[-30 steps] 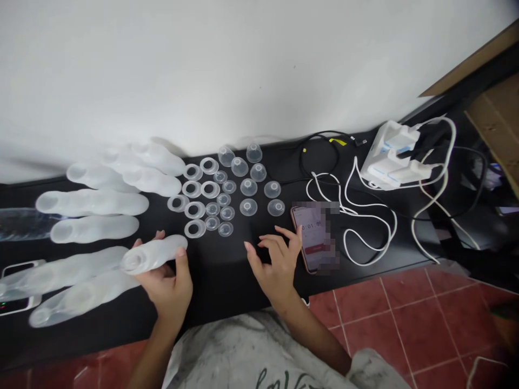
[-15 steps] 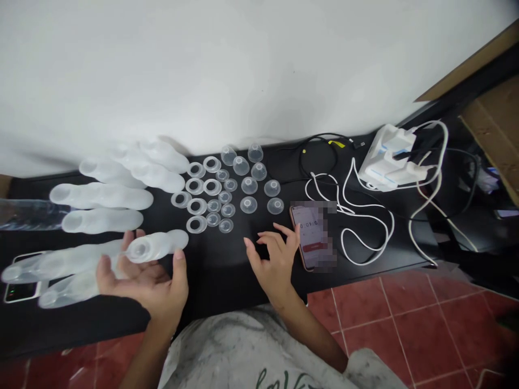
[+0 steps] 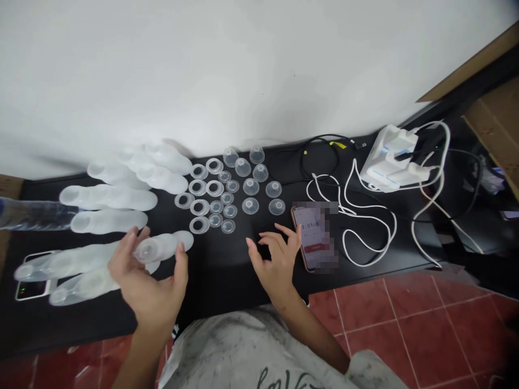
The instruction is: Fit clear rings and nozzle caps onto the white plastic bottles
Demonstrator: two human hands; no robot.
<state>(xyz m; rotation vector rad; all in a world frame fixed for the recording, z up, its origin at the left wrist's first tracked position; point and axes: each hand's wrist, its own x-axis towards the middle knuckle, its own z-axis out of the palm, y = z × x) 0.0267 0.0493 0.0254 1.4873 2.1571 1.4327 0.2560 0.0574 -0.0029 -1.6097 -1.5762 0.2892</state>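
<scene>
My left hand (image 3: pixel 146 292) holds a translucent white ribbed bottle (image 3: pixel 164 247) between its fingers and thumb. The bottle is tilted, with its round mouth towards me; the fingers partly hide it. Under and left of that hand lie two bottles with clear domed ends (image 3: pixel 68 265). More white bottles (image 3: pixel 109 197) lie behind them. My right hand (image 3: pixel 275 256) hovers low over the black table with fingers spread, one fingertip at the edge of a phone (image 3: pixel 310 235) that shows a timer. Translucent rings (image 3: pixel 199 208), small discs (image 3: pixel 228 226) and clear domes (image 3: pixel 250 206) sit between the hands.
A clear plastic bottle (image 3: pixel 36 215) and a white-framed device (image 3: pixel 32 290) are at the left. White cables (image 3: pixel 365 216) loop towards a white power strip (image 3: pixel 391 159) at the right. A black cable (image 3: pixel 320 138) runs along the wall. Red tiles (image 3: pixel 377 335) lie below the table's front edge.
My left hand has turned, its fingers now closer around the bottle's mouth end. My right hand has kept its place beside the phone. The whole view has shifted slightly.
</scene>
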